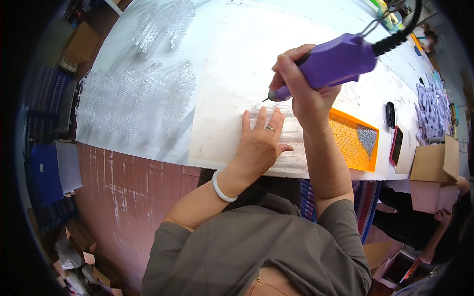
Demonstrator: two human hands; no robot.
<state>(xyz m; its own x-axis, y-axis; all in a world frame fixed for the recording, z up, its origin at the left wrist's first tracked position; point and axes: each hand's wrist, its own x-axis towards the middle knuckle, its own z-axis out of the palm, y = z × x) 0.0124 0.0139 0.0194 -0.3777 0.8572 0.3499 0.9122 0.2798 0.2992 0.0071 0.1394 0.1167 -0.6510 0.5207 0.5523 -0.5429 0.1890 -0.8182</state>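
Desk (222, 54) filled the upper middle. Clear plastic strips (138, 101) covered its upper left; likely the done batch, couldn't confirm. Orange tray (345, 143) sat right of centre. Your right hand (313, 96) had its grip clamped round the purple driver (335, 61). Your left hand (261, 145) lay flat, fingers slightly apart, on clear workpieces (291, 121) mid-frame. Tip was close by; seemed mid-job. Plenty of small metal parts (367, 139) sat in the tray, so more looked left.

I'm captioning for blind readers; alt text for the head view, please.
A person's right hand holds a purple corded tool, its tip near the left hand, spread over clear plastic strips; an orange tray holds small grey parts.
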